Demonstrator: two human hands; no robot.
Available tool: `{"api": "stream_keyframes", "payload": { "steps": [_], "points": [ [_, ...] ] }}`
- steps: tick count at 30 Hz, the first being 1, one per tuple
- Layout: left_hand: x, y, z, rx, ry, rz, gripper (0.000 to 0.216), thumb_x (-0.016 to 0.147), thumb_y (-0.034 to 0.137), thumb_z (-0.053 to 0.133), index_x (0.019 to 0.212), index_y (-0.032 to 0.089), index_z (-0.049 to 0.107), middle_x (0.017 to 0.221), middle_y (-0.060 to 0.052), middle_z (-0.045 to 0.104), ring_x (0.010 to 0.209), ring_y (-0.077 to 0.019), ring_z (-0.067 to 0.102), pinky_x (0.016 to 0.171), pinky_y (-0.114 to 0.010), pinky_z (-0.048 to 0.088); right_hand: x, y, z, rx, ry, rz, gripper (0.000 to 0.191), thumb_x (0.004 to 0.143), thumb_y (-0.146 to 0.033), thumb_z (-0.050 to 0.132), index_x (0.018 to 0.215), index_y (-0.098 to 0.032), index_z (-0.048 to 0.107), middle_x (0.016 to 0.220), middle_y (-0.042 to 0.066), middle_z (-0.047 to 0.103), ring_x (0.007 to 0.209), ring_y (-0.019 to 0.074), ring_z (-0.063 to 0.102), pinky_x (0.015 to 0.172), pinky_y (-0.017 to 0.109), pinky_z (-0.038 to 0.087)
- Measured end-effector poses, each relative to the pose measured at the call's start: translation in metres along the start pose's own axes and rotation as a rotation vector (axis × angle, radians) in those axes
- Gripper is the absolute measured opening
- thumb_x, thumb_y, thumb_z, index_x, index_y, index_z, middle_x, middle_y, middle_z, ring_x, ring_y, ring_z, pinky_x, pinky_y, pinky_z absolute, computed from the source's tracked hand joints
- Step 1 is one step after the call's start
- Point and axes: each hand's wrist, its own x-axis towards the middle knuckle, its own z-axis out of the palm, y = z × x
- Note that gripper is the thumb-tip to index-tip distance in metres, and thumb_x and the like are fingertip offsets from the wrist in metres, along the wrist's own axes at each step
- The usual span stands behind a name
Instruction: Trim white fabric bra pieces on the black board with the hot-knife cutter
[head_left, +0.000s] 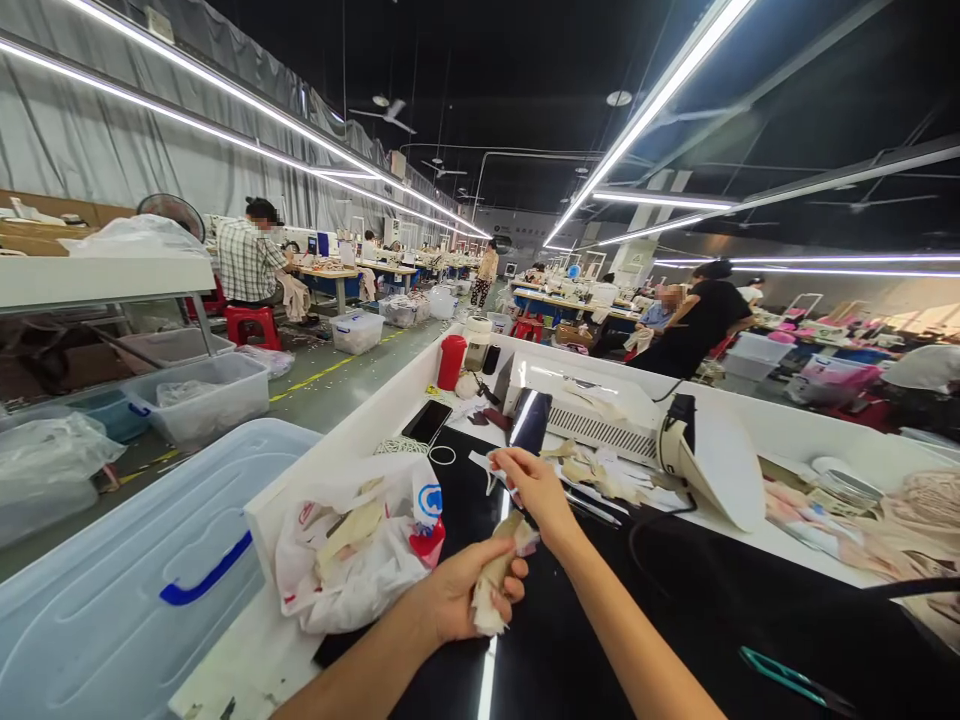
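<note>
I've got a cream fabric piece point(496, 585) in view, crumpled into a loose roll and standing roughly upright in my left hand point(454, 600), over the black worktop point(675, 620). Its pinkish upper end reaches under my right hand point(536, 490). A small white scrap point(487, 472) sits at those fingertips; I can't tell whether it's gripped.

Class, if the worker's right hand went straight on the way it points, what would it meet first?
Right hand: probably the red cup, though depth is unclear and small scraps lie nearer.
</note>
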Motion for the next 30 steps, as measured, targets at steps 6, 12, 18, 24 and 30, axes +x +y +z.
{"api": "stream_keyframes", "payload": {
  "steps": [6,12,18,24,30],
  "points": [
    [0.002,-0.001,-0.006,0.027,0.025,0.050,0.042,0.085,0.038,0.075,0.119,0.016,0.063,0.116,-0.008,0.071,0.086,-0.0240,0.075,0.050,-0.022,0.048,0.009,-0.022,0.018,-0.158,-0.110,-0.154,0.027,0.080,-0.044,0.075,0.098,-0.024,0.078,0.099,0.004,0.076,0.082,0.0189,0.065,0.076,0.031,0.050],
    [0.001,0.000,-0.009,0.023,-0.079,0.070,0.046,0.087,0.043,0.075,0.122,0.016,0.064,0.127,-0.009,0.067,0.109,-0.0300,0.071,0.071,-0.036,0.061,-0.055,-0.029,-0.031,-0.259,-0.159,-0.238,0.021,0.094,-0.039,0.061,0.099,-0.029,0.078,0.097,0.005,0.075,0.087,0.0224,0.068,0.074,0.033,0.051],
    [0.000,-0.001,-0.007,-0.041,-0.035,0.015,0.038,0.095,0.039,0.065,0.119,0.010,0.063,0.097,-0.007,0.074,0.095,-0.0265,0.074,0.080,-0.045,0.061,-0.105,0.003,-0.067,-0.532,-0.247,-0.469,0.024,0.095,-0.026,0.062,0.114,-0.034,0.074,0.109,0.005,0.073,0.101,0.0236,0.065,0.088,0.038,0.055],
    [-0.002,-0.004,-0.007,0.021,0.008,-0.019,0.034,0.093,0.039,0.067,0.110,0.009,0.066,0.087,-0.007,0.074,0.077,-0.0216,0.073,0.086,-0.049,0.058,-0.114,0.019,-0.060,-0.753,-0.222,-0.658,0.031,0.096,-0.020,0.060,0.125,-0.030,0.066,0.117,0.008,0.071,0.100,0.0242,0.066,0.084,0.040,0.055],
    [-0.001,-0.004,-0.005,0.067,0.028,-0.031,0.028,0.095,0.039,0.064,0.100,0.012,0.069,0.079,-0.005,0.071,0.073,-0.0190,0.070,0.086,-0.049,0.057,-0.112,0.017,-0.049,-0.791,-0.230,-0.718,0.024,0.100,-0.022,0.055,0.121,-0.025,0.067,0.117,0.009,0.073,0.102,0.0238,0.066,0.083,0.040,0.052]
  ]
}}
